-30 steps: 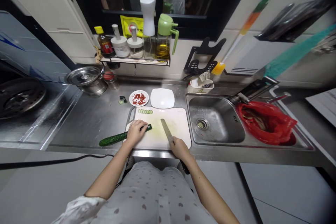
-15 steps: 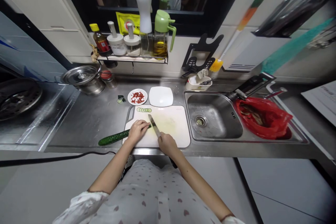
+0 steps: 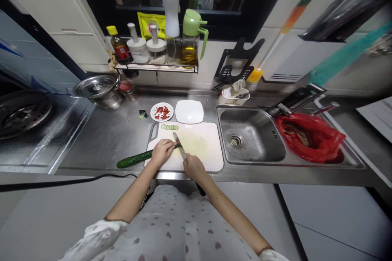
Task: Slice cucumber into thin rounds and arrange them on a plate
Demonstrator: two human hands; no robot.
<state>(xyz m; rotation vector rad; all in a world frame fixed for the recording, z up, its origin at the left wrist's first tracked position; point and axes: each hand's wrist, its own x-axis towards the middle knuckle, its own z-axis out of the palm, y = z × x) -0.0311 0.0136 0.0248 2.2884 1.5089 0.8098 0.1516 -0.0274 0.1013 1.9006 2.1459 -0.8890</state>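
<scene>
A long green cucumber (image 3: 134, 160) lies across the left edge of the white cutting board (image 3: 206, 163). My left hand (image 3: 162, 151) is closed over its right part, fingers near the cut end. My right hand (image 3: 194, 166) grips a knife (image 3: 180, 147) by its handle, with the blade pointing away from me and standing close beside my left fingertips at the cucumber's end. Several cucumber slices (image 3: 169, 127) lie in an overlapping row at the back left of the board. Part of the cucumber is hidden beneath my left hand.
Behind the board stand a plate of chopped red pieces (image 3: 161, 112) and a white square plate (image 3: 189, 111). Dark green peel scraps (image 3: 143, 114) lie to their left. At right are the sink (image 3: 251, 138) and a red plastic bag (image 3: 312, 138). A steel pot (image 3: 104, 94) stands at left.
The whole view has shifted slightly. The knife blade has moved a little left, closer against the cucumber's end by my left fingers. Both hands keep their holds.
</scene>
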